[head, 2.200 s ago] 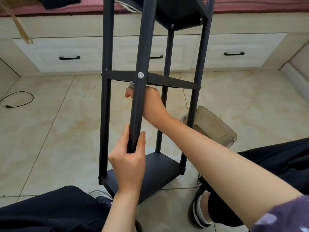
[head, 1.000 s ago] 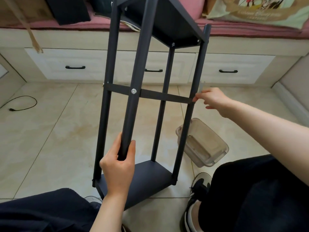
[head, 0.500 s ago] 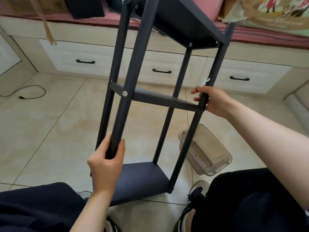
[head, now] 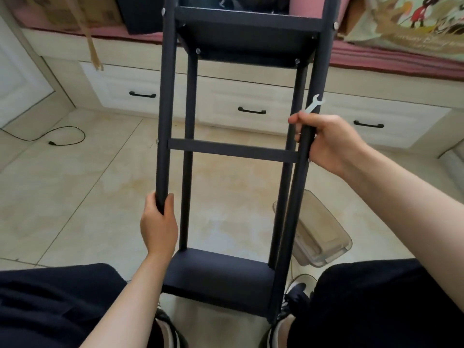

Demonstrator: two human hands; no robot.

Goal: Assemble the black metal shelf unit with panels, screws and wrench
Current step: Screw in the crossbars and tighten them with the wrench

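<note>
2 hands grip 2 of the shelf unit's [head: 233,150] 4 posts: left hand [head: 158,227], right hand [head: 329,141] with 1 wrench [head: 313,104].

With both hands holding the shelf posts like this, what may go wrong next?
1. The right hand grips the right front post together with the small wrench; the wrench may slip out and fall.
2. The clear plastic container lies beside the shelf's foot; turning the shelf unit may knock it.

clear plastic bin [head: 324,237] on floor | black cable [head: 62,136] left | white drawers [head: 251,101] behind
</note>
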